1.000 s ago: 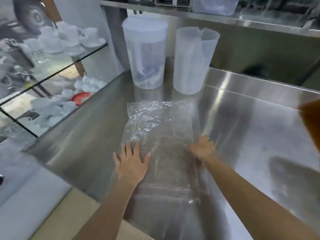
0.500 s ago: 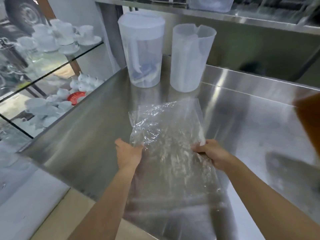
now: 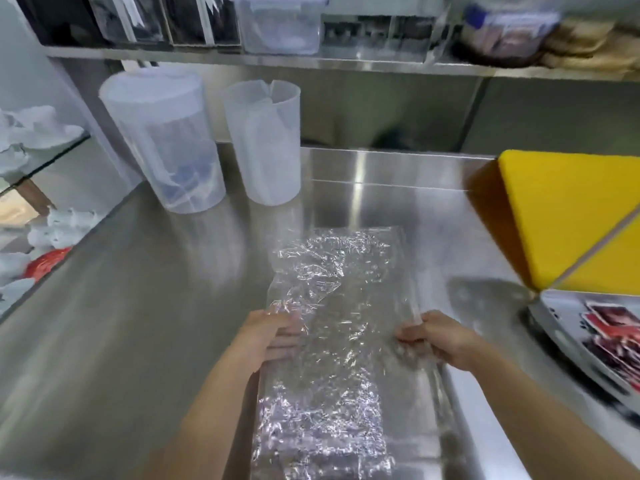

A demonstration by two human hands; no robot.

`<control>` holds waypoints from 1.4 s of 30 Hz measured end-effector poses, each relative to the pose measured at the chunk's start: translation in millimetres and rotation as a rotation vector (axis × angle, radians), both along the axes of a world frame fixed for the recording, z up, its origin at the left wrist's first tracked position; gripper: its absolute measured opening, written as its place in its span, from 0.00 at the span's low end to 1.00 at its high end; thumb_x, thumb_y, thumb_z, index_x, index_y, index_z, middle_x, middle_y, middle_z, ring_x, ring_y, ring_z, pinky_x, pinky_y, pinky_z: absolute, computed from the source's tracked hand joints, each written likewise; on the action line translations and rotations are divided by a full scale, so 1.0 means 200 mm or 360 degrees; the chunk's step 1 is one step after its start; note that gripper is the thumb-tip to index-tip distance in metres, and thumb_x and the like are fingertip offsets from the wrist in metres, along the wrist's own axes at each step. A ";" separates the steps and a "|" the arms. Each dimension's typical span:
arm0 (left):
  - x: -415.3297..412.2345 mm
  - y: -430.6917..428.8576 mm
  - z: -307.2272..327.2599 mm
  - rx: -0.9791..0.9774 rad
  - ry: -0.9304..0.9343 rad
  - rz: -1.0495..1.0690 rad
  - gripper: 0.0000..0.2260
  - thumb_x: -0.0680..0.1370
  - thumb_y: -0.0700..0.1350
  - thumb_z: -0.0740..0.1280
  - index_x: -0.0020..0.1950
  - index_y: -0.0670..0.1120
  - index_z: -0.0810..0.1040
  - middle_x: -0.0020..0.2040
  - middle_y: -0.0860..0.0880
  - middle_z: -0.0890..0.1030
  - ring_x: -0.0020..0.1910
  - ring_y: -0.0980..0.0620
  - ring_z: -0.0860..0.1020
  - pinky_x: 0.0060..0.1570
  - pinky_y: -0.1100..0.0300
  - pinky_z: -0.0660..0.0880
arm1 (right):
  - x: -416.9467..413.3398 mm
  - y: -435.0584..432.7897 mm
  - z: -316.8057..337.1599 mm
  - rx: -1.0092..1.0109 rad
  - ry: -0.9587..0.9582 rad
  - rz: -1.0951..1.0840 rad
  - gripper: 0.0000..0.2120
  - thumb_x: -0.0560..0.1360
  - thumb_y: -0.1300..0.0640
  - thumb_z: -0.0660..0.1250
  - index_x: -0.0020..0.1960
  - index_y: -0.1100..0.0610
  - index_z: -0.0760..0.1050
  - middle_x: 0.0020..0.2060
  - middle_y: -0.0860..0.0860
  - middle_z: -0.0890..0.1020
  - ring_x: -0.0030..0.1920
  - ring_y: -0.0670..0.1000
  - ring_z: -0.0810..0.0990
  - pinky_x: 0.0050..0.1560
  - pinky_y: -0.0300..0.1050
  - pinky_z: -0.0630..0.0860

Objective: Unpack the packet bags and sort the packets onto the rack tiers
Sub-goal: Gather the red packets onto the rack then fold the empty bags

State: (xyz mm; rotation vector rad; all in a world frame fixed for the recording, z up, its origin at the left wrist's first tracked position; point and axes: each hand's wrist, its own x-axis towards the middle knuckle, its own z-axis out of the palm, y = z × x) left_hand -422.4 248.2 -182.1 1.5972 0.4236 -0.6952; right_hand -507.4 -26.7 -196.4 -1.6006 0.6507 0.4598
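my left hand [image 3: 273,336] and right hand [image 3: 438,336], flat a second ago, now pinch the clear bag [image 3: 332,327] by its sides, lifting it off the steel counter [image 3: 138,306]; it looks emptied, with packets [image 3: 613,337] farther right.

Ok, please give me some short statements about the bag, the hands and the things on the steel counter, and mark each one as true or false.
1. Both hands grip the clear plastic bag, the left hand on its left edge and the right hand on its right edge. True.
2. Both plastic jugs have a lid on. False: the left jug is covered, but the right jug is open at the top.
3. The yellow board is on the right side of the counter. True.
4. The bag lies between the two jugs. False: it is nearer the person, in front of the jugs.
5. The bag is full of red packets. False: it is see-through, and no red packets show inside.
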 end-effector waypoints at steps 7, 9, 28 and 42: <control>-0.01 -0.17 -0.02 0.0144 -0.0136 -0.0309 0.14 0.69 0.36 0.74 0.53 0.40 0.78 0.40 0.47 0.80 0.35 0.55 0.76 0.47 0.60 0.70 | -0.15 -0.16 -0.02 0.0276 -0.0233 -0.0475 0.07 0.73 0.69 0.63 0.37 0.62 0.71 0.26 0.55 0.75 0.20 0.47 0.70 0.18 0.31 0.61; -0.01 -0.20 0.00 0.0077 -0.0099 -0.0345 0.10 0.70 0.36 0.72 0.50 0.39 0.79 0.39 0.45 0.81 0.36 0.50 0.77 0.40 0.56 0.77 | -0.18 -0.18 -0.02 0.0247 -0.0259 -0.0565 0.04 0.72 0.71 0.63 0.40 0.64 0.72 0.28 0.58 0.78 0.23 0.50 0.73 0.20 0.33 0.64; 0.13 -0.30 0.42 -0.0516 -0.0700 -0.0351 0.09 0.78 0.35 0.60 0.54 0.45 0.76 0.28 0.47 0.82 0.25 0.56 0.78 0.23 0.69 0.74 | -0.22 -0.41 0.46 0.0332 -0.0947 -0.0642 0.11 0.72 0.73 0.63 0.49 0.62 0.79 0.31 0.49 0.85 0.32 0.45 0.83 0.31 0.31 0.76; 0.13 -0.34 0.47 -0.0499 -0.0742 -0.0345 0.14 0.75 0.34 0.61 0.38 0.48 0.82 0.36 0.46 0.77 0.31 0.50 0.73 0.29 0.63 0.70 | -0.24 -0.46 0.54 0.0204 -0.0986 -0.0565 0.20 0.68 0.78 0.54 0.27 0.60 0.73 0.23 0.51 0.78 0.26 0.48 0.75 0.27 0.34 0.70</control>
